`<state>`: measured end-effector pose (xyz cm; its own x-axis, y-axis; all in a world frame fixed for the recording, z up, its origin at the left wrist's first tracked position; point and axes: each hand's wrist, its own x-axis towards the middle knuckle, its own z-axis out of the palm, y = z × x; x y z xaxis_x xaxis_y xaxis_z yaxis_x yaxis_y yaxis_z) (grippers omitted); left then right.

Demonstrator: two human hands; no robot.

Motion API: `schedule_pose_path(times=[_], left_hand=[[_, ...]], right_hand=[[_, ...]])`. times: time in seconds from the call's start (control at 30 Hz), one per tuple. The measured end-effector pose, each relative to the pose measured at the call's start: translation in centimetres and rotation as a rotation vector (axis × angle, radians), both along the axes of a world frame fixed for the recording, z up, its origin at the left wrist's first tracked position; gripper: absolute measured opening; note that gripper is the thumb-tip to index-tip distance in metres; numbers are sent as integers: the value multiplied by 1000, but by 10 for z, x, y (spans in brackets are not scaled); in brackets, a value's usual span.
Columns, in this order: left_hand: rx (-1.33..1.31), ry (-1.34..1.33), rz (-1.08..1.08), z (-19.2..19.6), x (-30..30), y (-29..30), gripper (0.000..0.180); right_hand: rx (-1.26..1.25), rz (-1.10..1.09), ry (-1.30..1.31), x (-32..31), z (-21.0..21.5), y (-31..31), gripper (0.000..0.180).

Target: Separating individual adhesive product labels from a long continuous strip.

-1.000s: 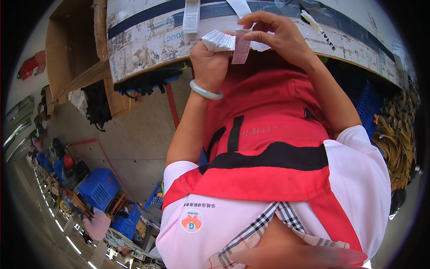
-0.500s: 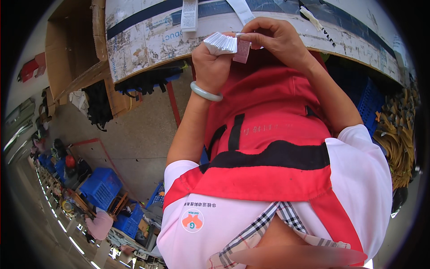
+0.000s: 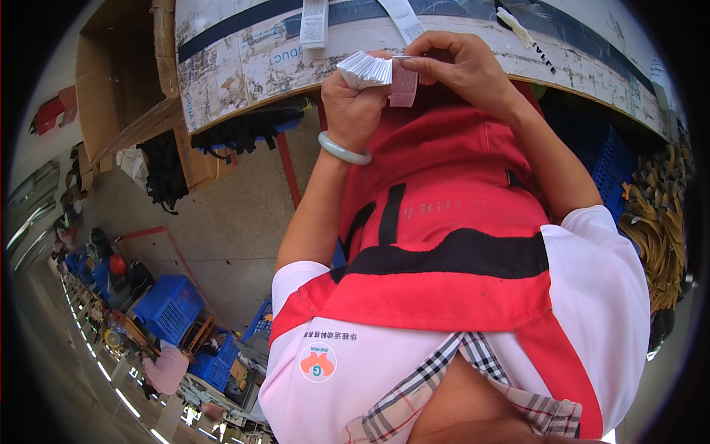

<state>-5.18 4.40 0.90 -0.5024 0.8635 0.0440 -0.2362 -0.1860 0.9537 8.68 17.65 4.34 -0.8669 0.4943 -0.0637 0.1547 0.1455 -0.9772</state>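
Observation:
My left hand (image 3: 349, 112), with a pale bangle (image 3: 344, 150) at its wrist, is closed around a fanned stack of white paper labels (image 3: 364, 70). Close by on the right, my right hand (image 3: 466, 72) pinches the edge of a thin label (image 3: 403, 87) between thumb and finger. This label hangs down beside the stack and looks thin and pinkish against the red apron. Whether it is still part of the stack I cannot make out. Beyond my hands, two white printed strips (image 3: 314, 28) lie on the worn white table (image 3: 229, 89).
White cord (image 3: 515, 26) lies at the table's far right. An open cardboard box (image 3: 122, 81) stands left of the table, with black straps (image 3: 244, 132) below its edge. Blue crates (image 3: 168, 307) and a person in pink (image 3: 164, 370) are farther left. Brown pieces (image 3: 658, 229) are heaped at right.
The pinkish label has swung slightly to the right and shows more of its face. Both hands have shifted only a little and keep their grips.

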Motion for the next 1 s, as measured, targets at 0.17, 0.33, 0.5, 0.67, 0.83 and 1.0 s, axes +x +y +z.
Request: schedule_pose_path(times=[0.17, 0.33, 0.5, 0.67, 0.83, 1.0], left_hand=[[35, 3, 9, -5, 1, -1, 14], [-42, -7, -41, 2, 2, 0, 12], [-26, 81, 20, 0, 4, 0, 11], [-49, -20, -17, 3, 5, -2, 13], [-75, -13, 7, 6, 7, -3, 12], [-63, 11, 4, 1, 6, -4, 12]], right_hand=[[-10, 2, 25, 1, 3, -2, 19], [-64, -1, 3, 2, 1, -1, 18], [-97, 1, -35, 1, 5, -2, 17], [13, -24, 29, 2, 1, -6, 14], [-57, -14, -4, 4, 5, -6, 14], [-53, 14, -3, 5, 3, -4, 15]])
